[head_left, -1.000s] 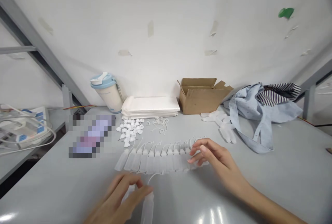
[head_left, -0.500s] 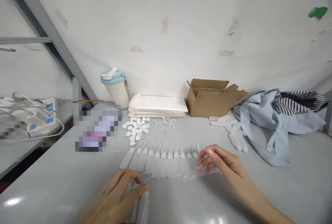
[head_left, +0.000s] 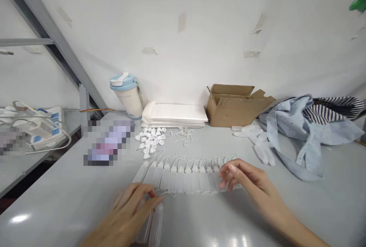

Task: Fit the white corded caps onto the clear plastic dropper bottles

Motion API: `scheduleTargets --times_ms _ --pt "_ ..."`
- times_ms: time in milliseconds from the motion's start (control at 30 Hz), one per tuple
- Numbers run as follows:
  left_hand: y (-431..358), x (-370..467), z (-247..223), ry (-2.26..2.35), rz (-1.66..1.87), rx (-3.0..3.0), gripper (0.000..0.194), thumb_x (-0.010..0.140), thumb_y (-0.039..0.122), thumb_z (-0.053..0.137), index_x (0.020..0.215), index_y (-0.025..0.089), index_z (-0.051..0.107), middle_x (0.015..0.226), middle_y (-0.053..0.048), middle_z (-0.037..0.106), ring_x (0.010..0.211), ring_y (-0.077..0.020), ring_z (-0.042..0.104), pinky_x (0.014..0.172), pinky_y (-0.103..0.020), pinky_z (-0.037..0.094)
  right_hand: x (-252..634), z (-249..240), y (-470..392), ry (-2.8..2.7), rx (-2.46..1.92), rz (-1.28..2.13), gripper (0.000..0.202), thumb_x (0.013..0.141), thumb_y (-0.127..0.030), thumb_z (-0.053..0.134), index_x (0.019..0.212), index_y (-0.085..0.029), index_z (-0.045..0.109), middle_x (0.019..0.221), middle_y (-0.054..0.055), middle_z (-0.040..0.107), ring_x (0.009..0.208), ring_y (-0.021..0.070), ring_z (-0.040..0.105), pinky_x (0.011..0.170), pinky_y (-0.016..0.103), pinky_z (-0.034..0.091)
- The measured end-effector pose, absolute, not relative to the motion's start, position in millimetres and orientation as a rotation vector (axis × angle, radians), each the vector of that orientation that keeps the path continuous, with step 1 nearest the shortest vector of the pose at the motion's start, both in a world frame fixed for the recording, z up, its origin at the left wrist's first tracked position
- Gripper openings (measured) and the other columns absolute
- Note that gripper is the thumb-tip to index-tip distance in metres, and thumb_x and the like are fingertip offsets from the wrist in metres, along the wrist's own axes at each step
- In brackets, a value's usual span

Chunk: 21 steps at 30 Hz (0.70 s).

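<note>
Small translucent plastic bottles (head_left: 180,181) with thin white tubes at their tops lie side by side in a row across the grey table. Nearer to me are two more such bottles (head_left: 156,224), partly under my left hand (head_left: 130,209). Its thumb and forefinger curl around the necks at their top end, and a thin tube curves out beside the fingertips. At the row's right end hovers my right hand (head_left: 248,180), fingers loosely bent and apart, with nothing visible in it. It covers the last bottles there.
White caps (head_left: 150,139) and loose short tubes (head_left: 185,136) lie behind the row. Farther back stand a tumbler (head_left: 128,100), stacked white envelopes (head_left: 177,113) and a cardboard box (head_left: 237,111). More bottles (head_left: 261,146) and a blue cloth bag (head_left: 300,132) are at right; a blurred-out phone-like object (head_left: 111,144) is left.
My left hand and the near bottles have shifted slightly toward the row. My right hand keeps its place by the row's right end. The view has moved a little.
</note>
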State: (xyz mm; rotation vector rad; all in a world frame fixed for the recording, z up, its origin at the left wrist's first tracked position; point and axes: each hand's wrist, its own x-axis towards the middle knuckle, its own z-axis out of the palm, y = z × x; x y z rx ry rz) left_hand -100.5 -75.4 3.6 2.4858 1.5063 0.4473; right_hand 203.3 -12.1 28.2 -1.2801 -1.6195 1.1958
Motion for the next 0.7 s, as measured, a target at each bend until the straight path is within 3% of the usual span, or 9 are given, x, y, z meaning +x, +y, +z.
scheduleTargets --times_ms 233,333,467,567,700 --pt "-68.7 -109.4 15.5 1.281 0.491 2.491 0.072 0.064 0.024 0.068 0.131 0.034 0.044 0.121 -0.004 0.057 0.106 -0.0253 0.055 0.08 -0.03 0.053 204.2 29.1 -11.0 -1.614 -1.277 1.183 0.038 0.092 -0.048 0.044 0.08 -0.018 0.064 0.07 0.004 0.067 0.062 0.0136 0.061 0.061 0.025 0.051" --pt "-49.9 -98.0 55.0 1.265 0.552 2.433 0.057 0.075 0.035 0.063 0.129 0.031 0.047 0.126 -0.005 0.054 0.113 -0.0272 0.051 0.082 -0.031 0.052 207.8 24.9 -3.7 -1.608 -1.291 1.117 0.037 0.092 -0.047 0.045 0.08 -0.018 0.064 0.071 0.004 0.067 0.061 0.0139 0.061 0.061 0.025 0.051" --pt "6.4 -67.9 94.6 1.235 0.46 2.428 0.031 0.091 0.033 0.046 0.121 0.028 0.052 0.117 -0.004 0.059 0.108 -0.023 0.052 0.083 -0.031 0.05 223.6 13.3 13.0 -1.655 -1.346 0.842 0.033 0.091 -0.044 0.046 0.082 -0.018 0.062 0.071 0.004 0.066 0.064 0.0159 0.061 0.06 0.027 0.05" --pt "53.8 -48.1 86.1 1.234 0.397 2.478 0.027 0.093 0.029 0.041 0.113 0.022 0.057 0.111 -0.005 0.061 0.108 -0.0232 0.051 0.09 -0.036 0.046 242.7 7.7 28.0 -1.752 -1.405 0.479 0.026 0.09 -0.04 0.047 0.082 -0.018 0.06 0.078 0.006 0.066 0.067 0.0171 0.06 0.051 0.025 0.047" --pt "89.6 -38.1 48.7 1.222 0.253 2.632 0.029 0.087 0.02 0.042 0.104 0.018 0.065 0.097 -0.008 0.065 0.102 -0.026 0.053 0.083 -0.036 0.046 270.5 9.1 47.8 -1.885 -1.387 0.171 0.019 0.089 -0.032 0.046 0.083 -0.019 0.059 0.081 0.006 0.065 0.067 0.0167 0.06 0.052 0.025 0.048"
